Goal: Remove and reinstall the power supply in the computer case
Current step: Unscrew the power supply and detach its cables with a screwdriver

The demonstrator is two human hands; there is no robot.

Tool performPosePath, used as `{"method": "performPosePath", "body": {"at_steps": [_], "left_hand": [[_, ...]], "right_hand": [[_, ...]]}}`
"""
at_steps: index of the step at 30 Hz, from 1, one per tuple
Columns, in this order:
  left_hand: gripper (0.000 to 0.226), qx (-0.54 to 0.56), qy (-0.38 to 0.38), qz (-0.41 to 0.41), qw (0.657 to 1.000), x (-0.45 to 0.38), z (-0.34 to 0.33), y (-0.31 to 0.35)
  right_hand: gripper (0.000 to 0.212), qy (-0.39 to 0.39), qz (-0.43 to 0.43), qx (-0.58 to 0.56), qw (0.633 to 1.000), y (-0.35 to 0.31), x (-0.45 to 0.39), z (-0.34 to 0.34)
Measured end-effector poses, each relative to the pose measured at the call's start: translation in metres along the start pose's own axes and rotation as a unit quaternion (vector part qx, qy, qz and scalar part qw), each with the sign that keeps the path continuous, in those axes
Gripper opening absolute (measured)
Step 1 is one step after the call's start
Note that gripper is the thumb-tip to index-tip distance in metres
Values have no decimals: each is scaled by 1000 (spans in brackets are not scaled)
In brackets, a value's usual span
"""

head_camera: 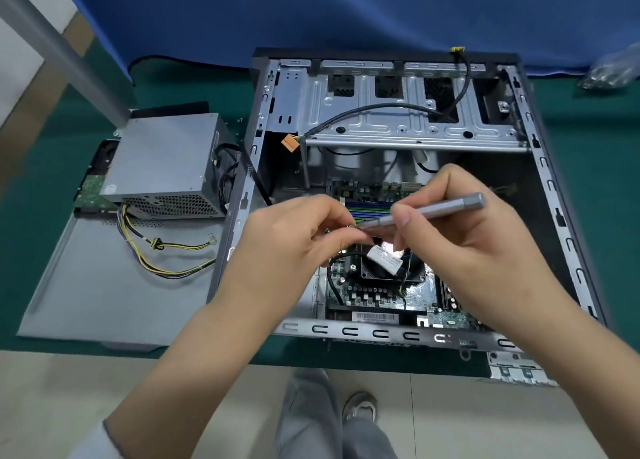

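One computer case (540, 167), one power supply (166, 167), one screwdriver (436, 210), one side panel (104, 295), two hands (291, 240).

Over the open computer case (398, 188), the right hand (460, 236) grips a grey screwdriver (429, 212), its tip meeting the left hand (294, 236) fingers (341, 231); the power supply (166, 164) sits outside on the side panel (104, 285)

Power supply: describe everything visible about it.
The power supply is a grey metal box, out of the computer case and resting to its left on the detached side panel. Its near face is perforated mesh. Yellow, black and purple cables trail from it across the panel, unplugged. Neither hand touches it.
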State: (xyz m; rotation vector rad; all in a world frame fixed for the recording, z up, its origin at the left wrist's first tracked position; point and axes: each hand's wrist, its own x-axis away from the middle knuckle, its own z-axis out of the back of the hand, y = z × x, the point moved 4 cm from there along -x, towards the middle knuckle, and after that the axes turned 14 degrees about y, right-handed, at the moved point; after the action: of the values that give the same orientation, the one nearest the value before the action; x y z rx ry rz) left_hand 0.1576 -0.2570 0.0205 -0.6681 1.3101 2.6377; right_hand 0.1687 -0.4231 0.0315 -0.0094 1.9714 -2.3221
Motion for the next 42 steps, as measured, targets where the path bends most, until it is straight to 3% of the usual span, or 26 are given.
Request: {"method": "performPosePath", "body": {"at_steps": [7, 13, 17, 19, 21, 23, 24, 26, 30, 35, 42], "left_hand": [[29, -84, -20, -97, 991, -4, -5, -5], [36, -85, -45, -51, 994, -16, -12, -13], [61, -55, -53, 72, 994, -29, -17, -26], [51, -156, -132, 111, 973, -29, -28, -44], [40, -271, -282, 144, 909, -20, -46, -62], [35, -299, -386, 152, 859, -6, -63, -72], [38, -294, -407, 153, 851, -2, -70, -76], [41, -274, -404, 159, 858, 0, -79, -81], [23, -266, -381, 178, 867, -1, -79, -91], [4, -303, -417, 169, 840, 3, -83, -99], [13, -329, -464, 181, 803, 3, -89, -95]], "right_hand": [[11, -37, -11, 30, 999, 0, -6, 2], [15, -16, -22, 25, 999, 8, -13, 2], [8, -7, -28, 50, 998, 19, -29, 5], [4, -13, -44, 113, 992, 34, -39, 4], [6, -27, -54, 184, 981, 51, -50, 0], [10, -52, -57, 239, 968, 65, -59, -8], [12, -65, -50, 266, 961, 70, -64, -13], [14, -81, -18, 316, 945, 79, -73, -23], [12, -118, 25, 351, 929, 88, -87, -41], [12, -205, 81, 422, 879, 94, -93, -61], [13, -242, 102, 469, 843, 92, -96, -66]]}}
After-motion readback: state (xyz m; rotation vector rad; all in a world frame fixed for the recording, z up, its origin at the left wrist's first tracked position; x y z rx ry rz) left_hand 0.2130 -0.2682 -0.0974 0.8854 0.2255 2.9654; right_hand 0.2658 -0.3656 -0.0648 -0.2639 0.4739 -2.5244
